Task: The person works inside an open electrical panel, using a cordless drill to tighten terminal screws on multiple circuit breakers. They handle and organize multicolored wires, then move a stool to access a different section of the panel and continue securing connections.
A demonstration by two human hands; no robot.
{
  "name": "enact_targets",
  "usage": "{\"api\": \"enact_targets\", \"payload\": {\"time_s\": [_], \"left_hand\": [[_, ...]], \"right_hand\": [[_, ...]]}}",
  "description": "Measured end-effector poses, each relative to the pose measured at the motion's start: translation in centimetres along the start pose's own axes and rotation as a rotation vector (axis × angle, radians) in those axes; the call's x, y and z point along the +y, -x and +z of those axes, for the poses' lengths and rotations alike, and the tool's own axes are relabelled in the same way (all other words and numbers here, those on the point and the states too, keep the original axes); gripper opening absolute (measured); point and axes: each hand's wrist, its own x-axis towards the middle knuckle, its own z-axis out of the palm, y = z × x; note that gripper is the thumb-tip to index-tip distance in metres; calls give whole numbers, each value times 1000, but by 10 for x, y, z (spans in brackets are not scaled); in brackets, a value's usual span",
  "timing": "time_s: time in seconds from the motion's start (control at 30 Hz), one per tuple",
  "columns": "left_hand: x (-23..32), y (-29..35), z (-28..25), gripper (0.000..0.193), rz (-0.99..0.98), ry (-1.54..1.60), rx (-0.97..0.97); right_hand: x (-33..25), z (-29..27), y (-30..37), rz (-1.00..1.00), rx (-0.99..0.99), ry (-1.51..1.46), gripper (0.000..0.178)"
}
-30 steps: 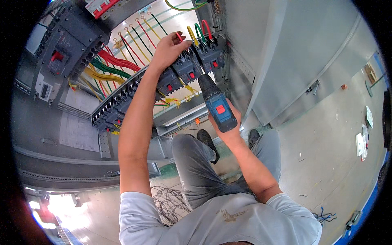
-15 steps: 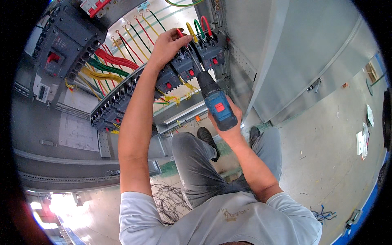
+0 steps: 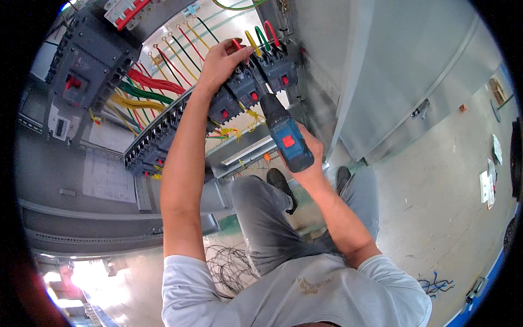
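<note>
My right hand (image 3: 309, 155) grips a blue and black cordless drill (image 3: 282, 128). Its long bit points up and away, into the top of one of the black circuit breakers (image 3: 239, 84) set in a row. At that same breaker, the closed fingers of my left hand (image 3: 220, 64) pinch a short red wire (image 3: 236, 43). The bit's tip and the terminal are too small and partly covered to make out. Just right of my left hand, a yellow wire (image 3: 250, 38), a green wire (image 3: 260, 36) and another red wire (image 3: 271, 30) loop up from the neighbouring breaker.
A large black breaker (image 3: 90, 60) is mounted at the left, with bundled red, green and yellow cables (image 3: 155, 84) leaving it. Several loose wires with ring ends stand behind the row. A grey metal panel (image 3: 392, 71) rises at the right. Tangled dark wire (image 3: 231, 267) lies on the floor.
The drill has tilted and shifted slightly left, its bit still at the breaker. My left hand stays on the red wire. The whole view has shifted a little.
</note>
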Motion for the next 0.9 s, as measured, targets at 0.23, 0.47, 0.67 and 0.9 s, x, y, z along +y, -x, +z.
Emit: {"api": "enact_targets", "payload": {"time_s": [0.23, 0.47, 0.67, 0.9], "left_hand": [[4, 2, -2, 58, -34, -68, -42], [-13, -11, -27, 49, -8, -9, -71], [-12, -12, -14, 37, 14, -228, 133], [-6, -17, -1, 31, 52, -182, 259]], "right_hand": [[-12, -2, 0, 35, 20, -5, 51], [-3, -22, 11, 5, 28, -13, 56], [13, -80, 61, 44, -164, 78, 50], [73, -141, 136, 390, -132, 52, 50]]}}
